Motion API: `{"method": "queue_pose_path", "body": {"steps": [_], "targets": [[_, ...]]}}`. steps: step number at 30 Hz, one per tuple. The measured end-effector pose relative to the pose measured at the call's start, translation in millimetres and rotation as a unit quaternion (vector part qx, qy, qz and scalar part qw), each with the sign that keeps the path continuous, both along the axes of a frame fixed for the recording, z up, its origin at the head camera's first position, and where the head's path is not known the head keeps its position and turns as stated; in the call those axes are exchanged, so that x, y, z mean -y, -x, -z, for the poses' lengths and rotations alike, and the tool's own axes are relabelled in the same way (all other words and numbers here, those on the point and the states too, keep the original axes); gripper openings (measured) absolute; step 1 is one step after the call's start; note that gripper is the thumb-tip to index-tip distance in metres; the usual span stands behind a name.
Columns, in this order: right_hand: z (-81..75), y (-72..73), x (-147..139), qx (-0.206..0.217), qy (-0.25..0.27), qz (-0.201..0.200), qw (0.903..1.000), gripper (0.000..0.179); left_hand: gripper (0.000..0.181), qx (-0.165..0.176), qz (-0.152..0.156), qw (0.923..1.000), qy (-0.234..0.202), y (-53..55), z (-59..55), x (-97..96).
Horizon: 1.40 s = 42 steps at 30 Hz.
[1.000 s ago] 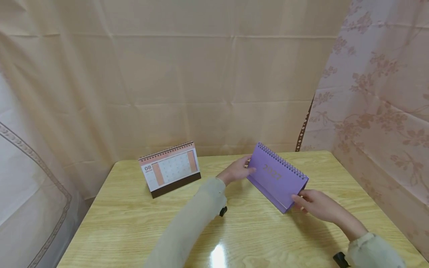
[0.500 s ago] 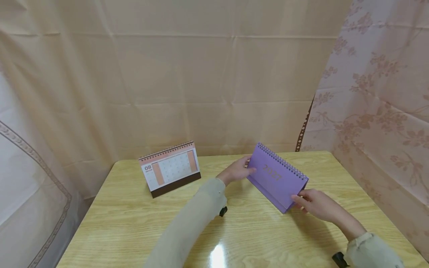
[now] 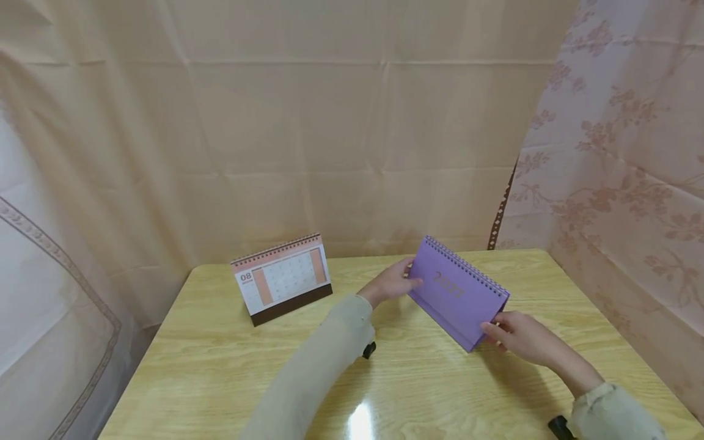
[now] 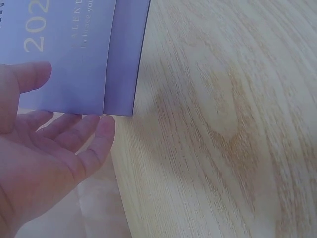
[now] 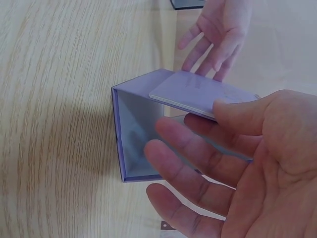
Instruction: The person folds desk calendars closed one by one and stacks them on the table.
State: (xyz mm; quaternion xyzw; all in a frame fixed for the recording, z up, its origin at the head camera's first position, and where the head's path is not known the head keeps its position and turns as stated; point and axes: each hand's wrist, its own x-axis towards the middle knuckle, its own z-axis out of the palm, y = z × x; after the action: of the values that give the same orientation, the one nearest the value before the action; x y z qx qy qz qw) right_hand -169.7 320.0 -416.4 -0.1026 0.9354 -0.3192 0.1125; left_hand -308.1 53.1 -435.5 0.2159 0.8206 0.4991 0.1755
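Note:
A purple spiral-bound desk calendar point(image 3: 453, 293) marked 2027 stands tent-like and angled on the right half of the table. My left hand point(image 3: 389, 281) holds its left end, thumb over the front cover and the other fingers at the side edge, as the left wrist view shows. At the opposite end, my right hand point(image 3: 525, 336) pinches the front panel, thumb outside and index finger inside the hollow stand. The right wrist view shows its other fingers point(image 5: 185, 198) spread loosely by the open side. The calendar's base point(image 5: 119, 134) touches the wooden tabletop.
A second desk calendar point(image 3: 283, 278), pink and white with 08 on its page and a dark base, stands at the left. The wooden table point(image 3: 181, 366) ends at a beige curtain point(image 3: 330, 153) behind. A floral curtain point(image 3: 627, 183) hangs along the right.
The head view has shifted very slightly. Both hands keep their places on the purple calendar, and neither calendar has visibly moved on the table.

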Motion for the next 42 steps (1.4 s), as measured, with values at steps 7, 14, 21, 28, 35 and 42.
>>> {"method": "queue_pose_path", "body": {"steps": [7, 14, 21, 28, 35, 42], "targets": [[1.9, 1.4, 4.1, 0.0, -0.013, -0.003, 0.9999, 0.027, 0.062, -0.002, -0.004, 1.0, 0.007, 1.5, 0.3, 0.6], [4.6, 0.4, 7.5, 0.005, -0.015, -0.008, 0.9998, 0.024, 0.059, 0.006, -0.003, 1.0, 0.005, 1.6, 0.2, 3.0], [6.7, 0.5, 7.9, -0.01, -0.014, -0.034, 0.9993, 0.027, 0.049, 0.01, -0.01, 0.9999, -0.001, 3.5, 2.3, 5.0], [9.0, 0.8, 6.0, -0.02, -0.014, -0.038, 0.999, 0.033, 0.039, 0.012, -0.014, 0.9997, 0.013, 5.1, 3.5, 5.0], [8.1, -0.4, 8.2, -0.055, -0.026, -0.062, 0.9962, 0.037, 0.03, 0.002, -0.026, 0.9993, 0.028, 4.4, 3.6, 8.2], [6.9, -1.2, 9.0, -0.051, -0.029, -0.058, 0.9966, 0.039, 0.025, -0.005, -0.028, 0.9991, 0.032, 2.8, 3.6, 6.8]]}}
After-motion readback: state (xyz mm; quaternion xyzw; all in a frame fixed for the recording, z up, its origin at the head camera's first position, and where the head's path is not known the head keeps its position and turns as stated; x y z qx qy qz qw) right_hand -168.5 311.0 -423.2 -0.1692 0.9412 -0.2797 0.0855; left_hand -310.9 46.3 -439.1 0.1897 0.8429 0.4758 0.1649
